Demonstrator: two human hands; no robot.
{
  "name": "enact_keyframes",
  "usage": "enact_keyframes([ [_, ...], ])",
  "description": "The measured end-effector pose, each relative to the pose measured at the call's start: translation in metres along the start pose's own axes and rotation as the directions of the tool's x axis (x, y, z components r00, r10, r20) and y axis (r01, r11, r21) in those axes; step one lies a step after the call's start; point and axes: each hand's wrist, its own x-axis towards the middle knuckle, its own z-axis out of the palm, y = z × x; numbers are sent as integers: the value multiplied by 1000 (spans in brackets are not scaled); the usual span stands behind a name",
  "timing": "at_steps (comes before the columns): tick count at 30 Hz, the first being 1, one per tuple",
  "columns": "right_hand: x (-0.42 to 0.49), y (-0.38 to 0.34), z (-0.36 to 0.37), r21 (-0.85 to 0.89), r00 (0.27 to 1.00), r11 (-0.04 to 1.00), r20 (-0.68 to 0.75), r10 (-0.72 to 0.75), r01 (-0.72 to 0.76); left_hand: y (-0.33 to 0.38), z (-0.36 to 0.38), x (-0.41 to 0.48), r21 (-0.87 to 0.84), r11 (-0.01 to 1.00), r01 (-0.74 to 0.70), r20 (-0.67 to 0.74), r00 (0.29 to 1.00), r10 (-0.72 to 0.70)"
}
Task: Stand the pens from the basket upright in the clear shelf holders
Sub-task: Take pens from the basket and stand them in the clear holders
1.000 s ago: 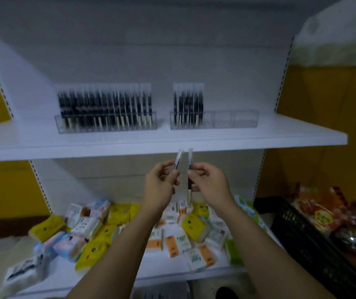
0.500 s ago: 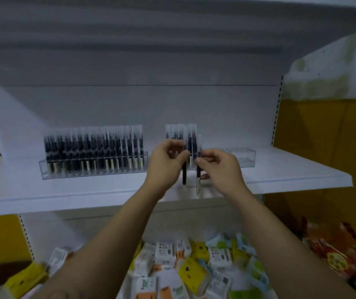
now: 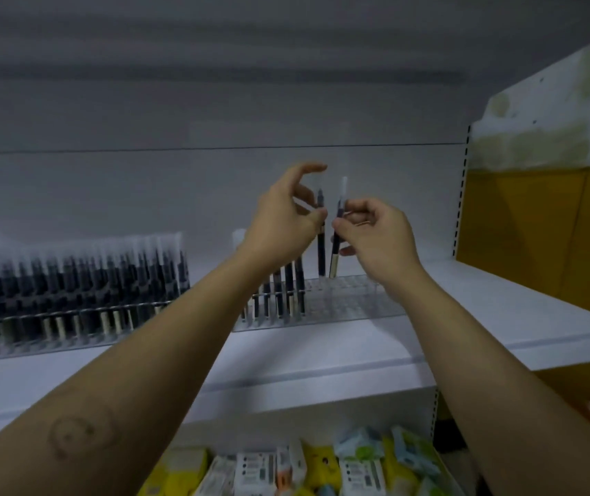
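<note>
Two pens are held upright just above the clear holder (image 3: 350, 298), with their lower ends near its free holes. The left pen (image 3: 321, 245) is vertical. The right pen (image 3: 335, 245) leans a little, its top toward 1 o'clock, probably because it is aimed at the neighbouring hole. The left hand (image 3: 283, 223) has a narrow grip on the left pen, with the forefinger lifted free. The right hand (image 3: 376, 238) pinches the right pen at mid-barrel, which leaves the tip free for steering. Whether the tips already touch the holder I cannot tell, as the picture is soft. At 9 o'clock of them, standing pens (image 3: 288, 288) fill the holder's left part. Farther toward 9 o'clock a full holder (image 3: 72, 316) stands on the same shelf (image 3: 501, 316). At 6 o'clock, lower down, lie coloured packets (image 3: 322, 467).
</note>
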Motion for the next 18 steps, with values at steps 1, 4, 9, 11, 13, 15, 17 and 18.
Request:
enact_keyframes([
  [1,5,4,2,-3,1000,1000,1,-1,1,-3,2,4,31,999,-13,-9,1000,14],
  [4,17,17,8,-18,1000,1000,5,7,-7,-12,8,13,131,990,-51,-44,997,57],
  [9,31,35,21,-33,1000,999,-1,29,-29,-26,14,23,337,939,-65,-48,995,86],
  [11,34,41,24,-39,1000,999,-5,31,-31,-32,16,26,387,921,-56,-51,995,81],
  [13,38,46,26,-47,1000,998,-7,30,-30,-37,17,28,440,897,-43,-59,995,76],
  [15,40,50,25,-56,1000,998,-15,27,-28,-39,18,29,501,865,-30,-67,995,73],
  [17,40,54,24,-59,999,998,-32,24,-26,-39,17,32,516,857,-14,-70,996,59],
  [18,40,55,23,-58,999,998,-42,22,-25,-39,17,33,517,856,-6,-67,997,47],
])
